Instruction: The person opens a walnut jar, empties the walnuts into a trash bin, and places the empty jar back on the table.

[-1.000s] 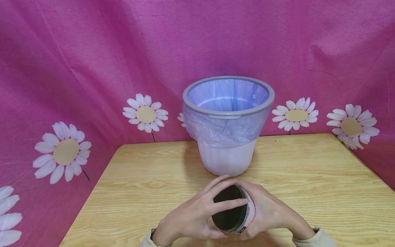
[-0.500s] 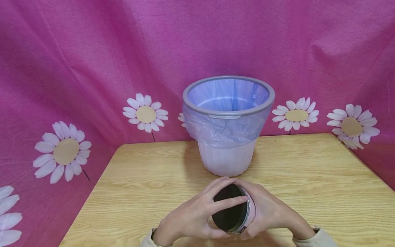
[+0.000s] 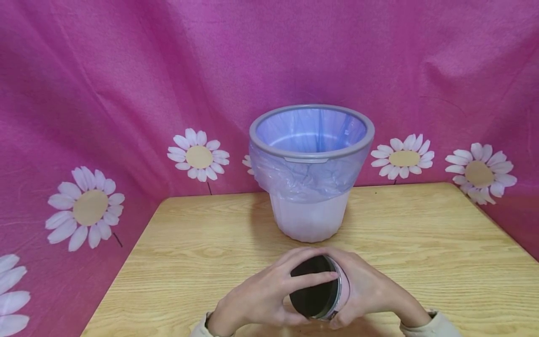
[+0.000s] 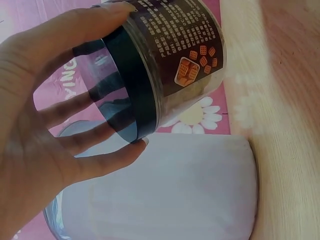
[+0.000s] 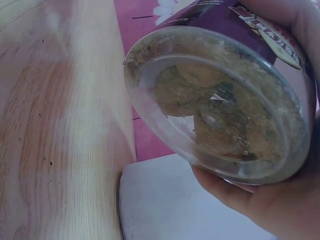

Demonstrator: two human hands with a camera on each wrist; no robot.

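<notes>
Head view first: I see a jar (image 3: 319, 286) held on its side just above the surface (image 3: 421, 252), low in the frame and near the person, with its dark lid (image 3: 313, 285) turned to the left. My left hand (image 3: 269, 292) wraps that lid end, fingers curled over the rim and the thumb under it. The right hand (image 3: 366, 288) cups the other end, gripping the body. Tipped like this, one hand can brace the jar while the other works the lid, I judge. A bin (image 3: 310, 173) with a bluish liner stands upright behind the jar, well apart from the hands. A pink cloth (image 3: 105, 93) printed with daisies hangs all round.

Left wrist view: the left hand (image 4: 45, 125) spreads round the black lid (image 4: 125, 90), fingertips pressing its edge, a firm grip. The jar (image 4: 175, 55) label shows small biscuits.

Right wrist view: I look at the clear base of the jar (image 5: 220, 100), with crumbs and some round pieces inside. The right hand (image 5: 280, 200) closes round it from below and behind, the fingers (image 5: 225, 187) under the rim.
</notes>
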